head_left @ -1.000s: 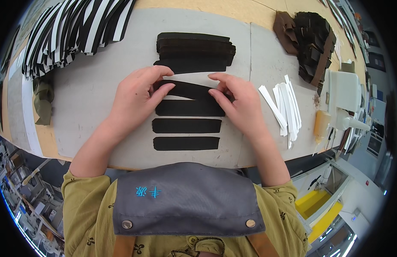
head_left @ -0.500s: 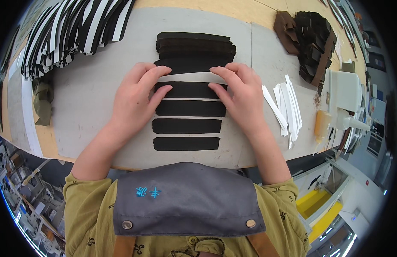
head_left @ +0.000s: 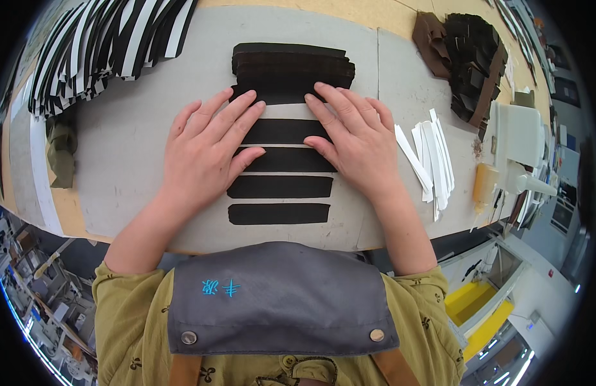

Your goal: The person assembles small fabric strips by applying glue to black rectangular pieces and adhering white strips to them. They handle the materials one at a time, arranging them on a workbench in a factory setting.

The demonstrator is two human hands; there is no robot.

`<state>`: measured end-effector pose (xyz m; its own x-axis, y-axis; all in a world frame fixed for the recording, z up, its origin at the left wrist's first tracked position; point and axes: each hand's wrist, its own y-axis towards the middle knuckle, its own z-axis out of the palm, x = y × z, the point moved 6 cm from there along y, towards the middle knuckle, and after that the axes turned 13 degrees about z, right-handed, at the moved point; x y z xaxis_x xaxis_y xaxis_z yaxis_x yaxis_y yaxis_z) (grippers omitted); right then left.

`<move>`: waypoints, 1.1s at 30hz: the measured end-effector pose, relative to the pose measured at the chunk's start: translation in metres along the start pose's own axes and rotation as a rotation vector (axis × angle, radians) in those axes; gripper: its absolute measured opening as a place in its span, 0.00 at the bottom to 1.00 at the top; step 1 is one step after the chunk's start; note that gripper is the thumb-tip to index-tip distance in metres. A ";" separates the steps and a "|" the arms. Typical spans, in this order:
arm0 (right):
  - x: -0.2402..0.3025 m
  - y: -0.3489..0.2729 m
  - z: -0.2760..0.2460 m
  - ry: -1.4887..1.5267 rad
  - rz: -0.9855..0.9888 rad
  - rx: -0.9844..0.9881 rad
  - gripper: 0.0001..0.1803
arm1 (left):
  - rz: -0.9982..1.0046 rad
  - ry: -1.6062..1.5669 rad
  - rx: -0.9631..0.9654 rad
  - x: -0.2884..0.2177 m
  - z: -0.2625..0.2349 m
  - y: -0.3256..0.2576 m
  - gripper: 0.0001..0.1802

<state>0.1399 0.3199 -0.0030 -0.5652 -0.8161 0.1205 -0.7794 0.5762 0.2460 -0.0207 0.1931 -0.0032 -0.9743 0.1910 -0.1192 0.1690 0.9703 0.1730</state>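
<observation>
Several black strips (head_left: 280, 187) lie flat in a column on the grey work surface, spaced slightly apart. Beyond them sits a stack of overlapping black and dark brown strips (head_left: 291, 67). My left hand (head_left: 204, 151) is open, its fingertips at the stack's near left edge and its thumb on the left part of a strip. Opposite it, my right hand (head_left: 359, 135) is also open, with fingertips by the stack's near right corner and the thumb over the right part of the strips. Neither hand grips anything; my fingers cover some strip ends.
Narrow white strips (head_left: 433, 157) lie to the right. Behind them are a dark bundle of pieces (head_left: 472, 64), a white dispenser (head_left: 520, 138) and a yellowish bottle (head_left: 484, 183). Black and white strips (head_left: 111, 38) fan out at the far left, above olive cloth (head_left: 61, 151).
Both hands have gone from curled fingers at the nearest edge of the stack and top strip to flatter, spread fingers. The thumbs have shifted toward me, onto a nearer strip.
</observation>
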 end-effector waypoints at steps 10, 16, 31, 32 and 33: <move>-0.112 -0.088 -0.063 -0.128 0.515 -0.129 0.26 | 0.132 -0.204 0.138 -0.042 0.001 -0.013 0.39; -0.200 -0.177 -0.092 -0.448 0.815 -0.227 0.28 | 0.209 -0.241 0.208 -0.069 0.004 -0.021 0.45; -0.306 -0.214 -0.104 -0.546 1.097 -0.102 0.35 | 0.225 -0.251 0.233 -0.097 0.020 -0.027 0.44; -0.311 -0.214 -0.104 -0.487 1.092 -0.095 0.35 | 0.222 -0.247 0.230 -0.097 0.020 -0.026 0.44; -0.317 -0.217 -0.107 -0.520 1.130 -0.063 0.38 | 0.224 -0.251 0.224 -0.097 0.021 -0.026 0.45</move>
<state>0.5169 0.4494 0.0081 -0.9613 0.2580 -0.0969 0.2190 0.9285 0.2998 0.0724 0.1527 -0.0164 -0.8478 0.4044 -0.3429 0.4281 0.9037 0.0074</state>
